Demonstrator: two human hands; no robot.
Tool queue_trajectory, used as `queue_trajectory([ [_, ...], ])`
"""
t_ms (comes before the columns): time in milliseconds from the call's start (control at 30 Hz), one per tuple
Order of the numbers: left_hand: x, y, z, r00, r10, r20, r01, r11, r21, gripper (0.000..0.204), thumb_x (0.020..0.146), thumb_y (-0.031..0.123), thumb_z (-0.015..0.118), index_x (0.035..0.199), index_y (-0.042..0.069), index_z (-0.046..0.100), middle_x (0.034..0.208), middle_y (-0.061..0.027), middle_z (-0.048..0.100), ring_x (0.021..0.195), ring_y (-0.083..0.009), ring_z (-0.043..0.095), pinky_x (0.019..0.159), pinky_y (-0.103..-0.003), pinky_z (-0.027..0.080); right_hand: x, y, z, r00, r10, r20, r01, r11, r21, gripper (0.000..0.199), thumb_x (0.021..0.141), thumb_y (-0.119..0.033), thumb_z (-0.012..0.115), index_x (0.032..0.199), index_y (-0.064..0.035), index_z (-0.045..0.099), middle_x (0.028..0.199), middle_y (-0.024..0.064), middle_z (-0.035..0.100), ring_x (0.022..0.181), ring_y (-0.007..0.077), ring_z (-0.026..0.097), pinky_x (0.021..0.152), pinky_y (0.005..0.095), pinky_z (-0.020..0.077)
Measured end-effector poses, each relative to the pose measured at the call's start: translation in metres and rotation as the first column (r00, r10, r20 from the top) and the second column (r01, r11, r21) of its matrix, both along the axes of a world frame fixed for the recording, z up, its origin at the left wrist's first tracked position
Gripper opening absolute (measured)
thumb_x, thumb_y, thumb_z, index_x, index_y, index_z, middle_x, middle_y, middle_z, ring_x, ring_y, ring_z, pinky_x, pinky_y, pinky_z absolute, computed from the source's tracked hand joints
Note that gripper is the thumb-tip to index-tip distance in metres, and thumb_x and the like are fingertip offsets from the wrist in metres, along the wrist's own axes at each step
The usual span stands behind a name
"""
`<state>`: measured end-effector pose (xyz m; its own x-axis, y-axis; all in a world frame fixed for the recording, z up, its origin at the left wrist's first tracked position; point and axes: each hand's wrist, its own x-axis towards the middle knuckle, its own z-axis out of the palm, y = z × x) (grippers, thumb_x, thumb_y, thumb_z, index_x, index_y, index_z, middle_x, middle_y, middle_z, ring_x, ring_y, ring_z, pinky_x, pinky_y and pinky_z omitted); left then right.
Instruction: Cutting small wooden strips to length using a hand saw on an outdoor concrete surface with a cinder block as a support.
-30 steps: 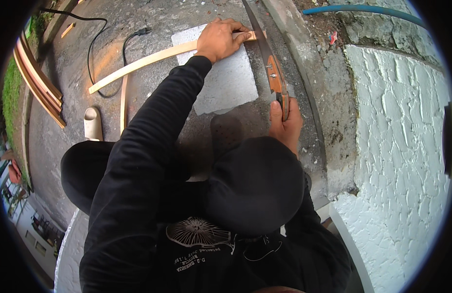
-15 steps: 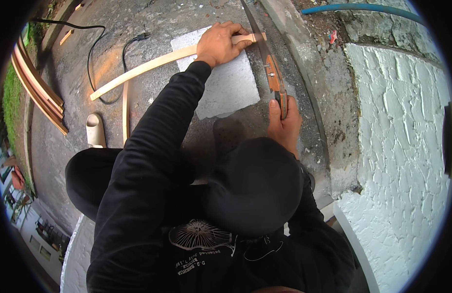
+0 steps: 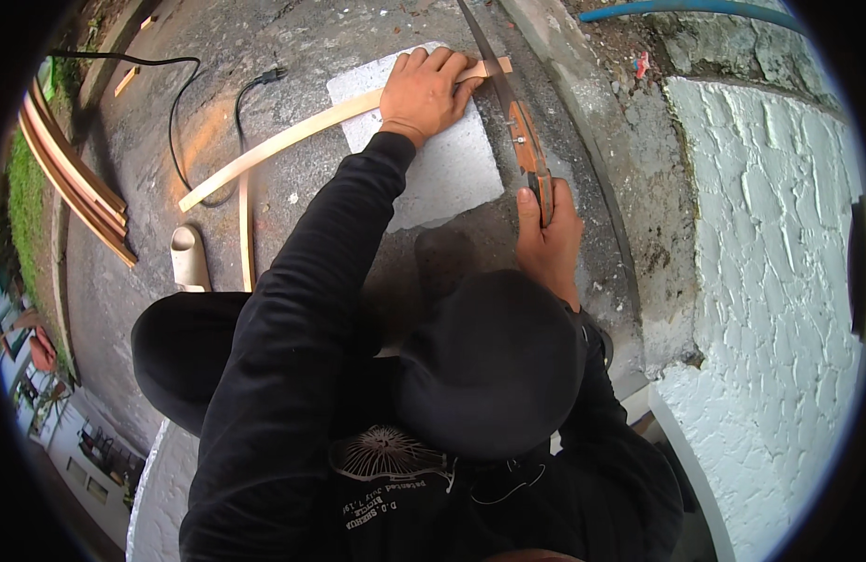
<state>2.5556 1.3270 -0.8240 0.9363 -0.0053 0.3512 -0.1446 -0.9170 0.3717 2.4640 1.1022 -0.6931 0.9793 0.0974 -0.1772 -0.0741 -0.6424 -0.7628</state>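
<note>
My left hand [image 3: 427,97] is closed over a long pale wooden strip [image 3: 293,143], pressing it down on a light grey slab [image 3: 442,183]. The strip's right end sticks out past the slab's edge. Across that end lies the blade of a hand saw [image 3: 526,140], its thin dark blade pointing away from me. Wrapped round the saw's orange and dark handle is my right hand [image 3: 552,239], with the thumb along its left side. Whether the teeth have entered the wood is too small to tell.
At the far left several wooden strips [image 3: 73,183] lie in a bundle. A black cable with a plug [image 3: 269,75] curls near another wooden strip [image 3: 247,234]. A beige slipper [image 3: 187,258] sits by my left knee. A blue hose [image 3: 695,9] and a white textured wall [image 3: 761,244] are on the right.
The left hand's fingers have shifted slightly on the strip, the knuckles now turned more upward. The saw stays across the same end with only a slight shift. The whole view has moved a little.
</note>
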Motion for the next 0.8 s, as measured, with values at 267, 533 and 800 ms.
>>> queue_trajectory([
  [267,0.001,-0.004,0.002,0.996,0.019,-0.092,-0.02,1.0,-0.01,0.031,0.098,0.045,0.067,0.117,0.02,0.072,0.108,-0.0022,0.067,0.099,-0.0291,0.061,0.09,-0.043,0.049,0.007,-0.003,0.008,0.997,0.058,-0.057,-0.061,0.997,-0.037,0.026,0.105,-0.025,0.069,0.103,-0.0014,0.057,0.07,0.0178,0.062,0.058,0.0349,0.063,0.056,0.0418,0.047],
  [533,0.0,-0.005,0.002,0.997,0.042,-0.058,-0.042,0.999,-0.008,0.03,0.098,0.045,0.069,0.115,0.021,0.075,0.103,-0.0025,0.066,0.094,-0.0293,0.062,0.085,-0.043,0.05,0.001,-0.009,0.022,0.997,0.059,-0.041,-0.061,0.996,-0.063,0.024,0.105,-0.024,0.069,0.105,-0.0022,0.058,0.069,0.0178,0.059,0.057,0.0301,0.058,0.057,0.0394,0.0466],
  [800,-0.001,0.0,0.002,0.992,0.038,-0.118,-0.039,0.999,-0.01,0.032,0.097,0.044,0.068,0.118,0.021,0.072,0.108,-0.0017,0.066,0.099,-0.0291,0.062,0.09,-0.043,0.05,-0.023,-0.046,0.041,0.992,0.073,-0.099,-0.084,0.99,-0.111,0.022,0.105,-0.022,0.068,0.103,-0.0033,0.057,0.065,0.0126,0.051,0.057,0.0174,0.046,0.055,0.0354,0.0424],
])
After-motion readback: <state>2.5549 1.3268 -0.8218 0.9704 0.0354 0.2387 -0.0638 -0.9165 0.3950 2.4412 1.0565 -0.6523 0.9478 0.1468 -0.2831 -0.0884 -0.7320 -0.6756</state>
